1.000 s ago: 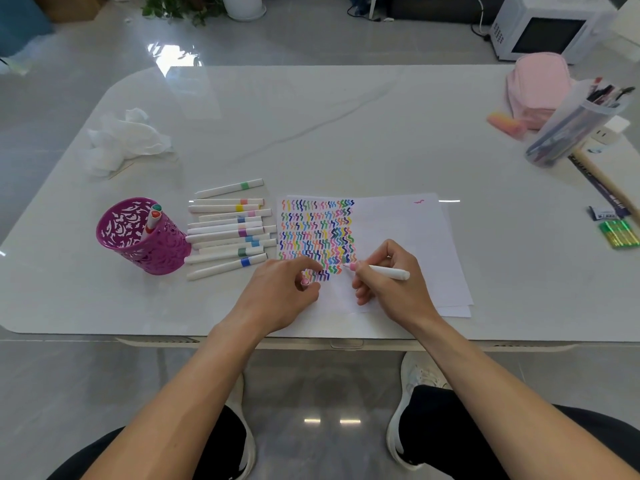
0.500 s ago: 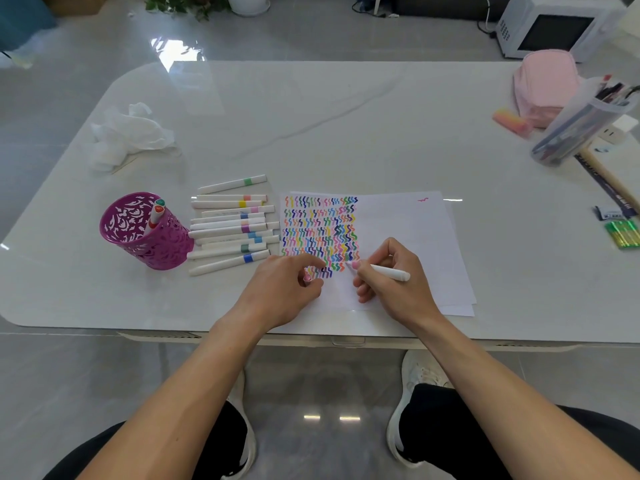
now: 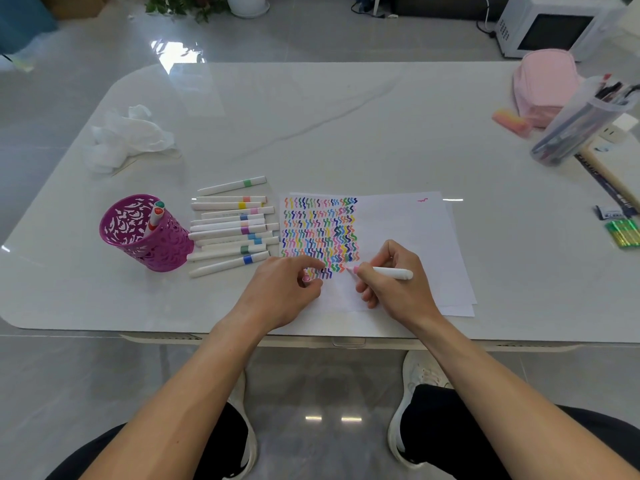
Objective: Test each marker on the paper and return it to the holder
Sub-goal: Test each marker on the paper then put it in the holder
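My right hand [image 3: 393, 285] grips a white marker [image 3: 388, 273] with a pink tip, the tip touching the paper [image 3: 401, 237] at the end of the lowest row of coloured squiggles. My left hand [image 3: 280, 292] rests on the paper's lower left part and holds the pink cap [image 3: 306, 278] in curled fingers. Several white markers [image 3: 232, 228] with coloured bands lie in a row left of the paper. The purple cut-out holder [image 3: 145, 233] stands further left with one or two markers in it.
Crumpled white tissue [image 3: 124, 140] lies at the back left. At the right stand a clear pen tub [image 3: 581, 126], a pink pouch [image 3: 543, 84], a pink eraser [image 3: 510, 123], a ruler and green packets [image 3: 623, 232]. The table's front edge is just under my wrists.
The marker tip has crept a little along the bottom row as a new squiggle is drawn. The left hand has stayed put.
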`<action>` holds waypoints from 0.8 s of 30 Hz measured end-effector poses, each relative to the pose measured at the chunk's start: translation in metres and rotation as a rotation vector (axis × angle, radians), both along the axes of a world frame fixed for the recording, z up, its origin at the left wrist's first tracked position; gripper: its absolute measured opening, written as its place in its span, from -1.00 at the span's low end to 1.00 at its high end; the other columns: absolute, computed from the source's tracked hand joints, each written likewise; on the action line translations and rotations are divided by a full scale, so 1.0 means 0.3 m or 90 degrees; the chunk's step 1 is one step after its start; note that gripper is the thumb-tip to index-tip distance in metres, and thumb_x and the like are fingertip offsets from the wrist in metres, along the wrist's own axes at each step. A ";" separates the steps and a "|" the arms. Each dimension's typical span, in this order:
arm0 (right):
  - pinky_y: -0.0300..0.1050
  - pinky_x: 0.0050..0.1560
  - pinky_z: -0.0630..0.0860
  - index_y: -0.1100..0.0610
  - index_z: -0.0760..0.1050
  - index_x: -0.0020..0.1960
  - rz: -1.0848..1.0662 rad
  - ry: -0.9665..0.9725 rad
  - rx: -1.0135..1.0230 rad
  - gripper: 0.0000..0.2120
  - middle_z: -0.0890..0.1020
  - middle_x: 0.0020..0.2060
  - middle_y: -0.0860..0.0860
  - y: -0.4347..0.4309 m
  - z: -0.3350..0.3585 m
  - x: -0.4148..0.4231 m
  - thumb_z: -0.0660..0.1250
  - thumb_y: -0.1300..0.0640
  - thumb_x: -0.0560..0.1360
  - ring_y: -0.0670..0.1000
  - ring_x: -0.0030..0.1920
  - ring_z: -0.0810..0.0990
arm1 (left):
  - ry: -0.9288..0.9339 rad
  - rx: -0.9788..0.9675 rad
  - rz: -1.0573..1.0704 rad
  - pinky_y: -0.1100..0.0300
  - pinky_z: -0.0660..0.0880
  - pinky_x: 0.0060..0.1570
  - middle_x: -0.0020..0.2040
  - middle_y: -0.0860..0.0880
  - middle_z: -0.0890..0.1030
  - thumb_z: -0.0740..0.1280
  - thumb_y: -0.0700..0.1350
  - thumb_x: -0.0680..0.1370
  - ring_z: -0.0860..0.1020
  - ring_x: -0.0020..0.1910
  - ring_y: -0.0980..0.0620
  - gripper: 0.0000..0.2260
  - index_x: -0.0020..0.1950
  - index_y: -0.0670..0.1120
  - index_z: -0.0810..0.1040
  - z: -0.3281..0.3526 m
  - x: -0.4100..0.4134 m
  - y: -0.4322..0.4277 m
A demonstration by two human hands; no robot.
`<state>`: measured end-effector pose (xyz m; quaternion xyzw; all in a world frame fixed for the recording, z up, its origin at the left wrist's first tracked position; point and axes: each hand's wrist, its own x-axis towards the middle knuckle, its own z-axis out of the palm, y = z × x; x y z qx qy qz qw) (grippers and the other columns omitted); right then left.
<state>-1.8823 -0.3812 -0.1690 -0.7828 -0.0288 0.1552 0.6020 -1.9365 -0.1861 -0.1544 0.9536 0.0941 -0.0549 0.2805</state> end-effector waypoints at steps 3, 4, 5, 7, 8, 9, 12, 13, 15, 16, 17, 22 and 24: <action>-0.08 -0.46 0.53 0.26 0.40 -0.18 0.012 0.000 -0.009 -0.73 0.68 -0.40 0.17 -0.003 -0.001 0.003 0.48 0.20 0.51 0.13 -0.45 0.63 | -0.003 0.001 -0.002 0.26 0.38 -0.16 -0.31 0.21 0.46 0.34 0.06 0.59 0.43 -0.31 0.21 -0.73 0.29 0.16 0.59 -0.002 0.000 0.001; -0.08 -0.45 0.54 0.28 0.40 -0.17 0.023 -0.001 -0.016 -0.74 0.68 -0.39 0.17 -0.004 -0.001 0.003 0.47 0.20 0.51 0.12 -0.45 0.64 | -0.002 0.003 -0.002 0.26 0.39 -0.16 -0.31 0.22 0.45 0.34 0.06 0.59 0.42 -0.31 0.21 -0.73 0.29 0.16 0.59 -0.002 0.000 0.001; -0.07 -0.44 0.55 0.30 0.41 -0.15 0.035 -0.003 -0.023 -0.74 0.68 -0.39 0.16 -0.004 -0.002 0.003 0.46 0.20 0.51 0.12 -0.44 0.64 | -0.002 0.004 -0.002 0.27 0.40 -0.15 -0.31 0.23 0.44 0.34 0.06 0.59 0.42 -0.31 0.21 -0.73 0.29 0.16 0.59 -0.003 0.001 0.000; -0.05 -0.43 0.56 0.31 0.42 -0.14 0.043 -0.004 -0.025 -0.75 0.69 -0.39 0.15 -0.004 0.000 0.002 0.46 0.20 0.51 0.12 -0.43 0.65 | 0.001 0.003 0.000 0.27 0.41 -0.14 -0.31 0.23 0.44 0.34 0.06 0.59 0.42 -0.31 0.20 -0.73 0.29 0.16 0.58 -0.006 0.002 0.000; -0.05 -0.43 0.55 0.30 0.41 -0.15 0.035 -0.003 -0.014 -0.74 0.68 -0.39 0.16 -0.004 0.004 0.002 0.46 0.21 0.51 0.13 -0.43 0.64 | 0.002 0.003 0.001 0.27 0.40 -0.15 -0.31 0.23 0.45 0.34 0.06 0.59 0.42 -0.31 0.20 -0.73 0.29 0.17 0.59 -0.007 0.003 0.001; -0.06 -0.44 0.54 0.30 0.40 -0.15 0.020 -0.002 0.006 -0.74 0.68 -0.39 0.17 -0.005 0.007 0.002 0.47 0.23 0.51 0.13 -0.44 0.63 | 0.002 0.003 0.001 0.27 0.40 -0.16 -0.31 0.22 0.45 0.34 0.07 0.59 0.43 -0.31 0.20 -0.74 0.28 0.17 0.59 -0.008 0.003 0.001; -0.09 -0.47 0.48 0.23 0.39 -0.16 -0.036 0.015 0.096 -0.77 0.66 -0.38 0.21 -0.012 0.023 0.010 0.45 0.29 0.52 0.12 -0.46 0.56 | 0.011 0.000 0.000 0.26 0.43 -0.16 -0.28 0.22 0.47 0.34 0.07 0.59 0.44 -0.29 0.20 -0.75 0.27 0.18 0.58 -0.008 0.002 0.003; -0.10 -0.47 0.47 0.20 0.39 -0.16 -0.054 0.021 0.121 -0.78 0.65 -0.38 0.21 -0.016 0.028 0.013 0.44 0.30 0.52 0.12 -0.46 0.54 | 0.014 -0.002 -0.001 0.26 0.43 -0.16 -0.28 0.22 0.47 0.34 0.07 0.59 0.45 -0.29 0.19 -0.76 0.26 0.18 0.58 -0.008 0.001 0.004; -0.10 -0.46 0.47 0.18 0.40 -0.13 -0.086 0.026 0.157 -0.81 0.64 -0.38 0.20 -0.024 0.040 0.020 0.41 0.32 0.53 0.12 -0.46 0.53 | 0.017 -0.004 -0.002 0.26 0.44 -0.16 -0.26 0.21 0.49 0.34 0.07 0.59 0.47 -0.27 0.17 -0.76 0.26 0.18 0.57 -0.006 -0.001 0.006; -0.10 -0.46 0.47 0.18 0.41 -0.11 -0.102 0.026 0.173 -0.83 0.64 -0.38 0.20 -0.028 0.046 0.024 0.40 0.32 0.54 0.12 -0.46 0.53 | 0.018 -0.007 -0.002 0.26 0.44 -0.16 -0.25 0.20 0.49 0.33 0.07 0.59 0.47 -0.27 0.16 -0.76 0.26 0.18 0.57 -0.005 -0.002 0.007; -0.10 -0.46 0.47 0.19 0.42 -0.08 -0.116 0.024 0.188 -0.85 0.63 -0.38 0.20 -0.032 0.051 0.027 0.39 0.33 0.54 0.12 -0.45 0.52 | 0.019 -0.009 -0.001 0.25 0.44 -0.16 -0.25 0.20 0.48 0.33 0.06 0.60 0.47 -0.27 0.15 -0.76 0.27 0.17 0.57 -0.003 -0.003 0.006; -0.11 -0.42 0.49 0.27 0.52 0.00 -0.153 -0.006 0.192 -0.88 0.62 -0.34 0.17 -0.042 0.053 0.040 0.44 0.28 0.53 0.09 -0.39 0.54 | -0.009 -0.017 0.015 0.23 0.49 -0.08 -0.22 0.20 0.48 0.33 0.04 0.59 0.49 -0.22 0.15 -0.73 0.29 0.11 0.56 0.013 -0.014 0.005; -0.11 -0.40 0.50 0.26 0.57 0.00 -0.159 -0.014 0.188 -0.92 0.62 -0.33 0.16 -0.044 0.048 0.039 0.44 0.29 0.54 0.08 -0.39 0.55 | -0.031 -0.024 0.028 0.26 0.41 -0.14 -0.21 0.20 0.50 0.33 0.04 0.59 0.49 -0.22 0.18 -0.75 0.26 0.10 0.56 0.020 -0.018 0.008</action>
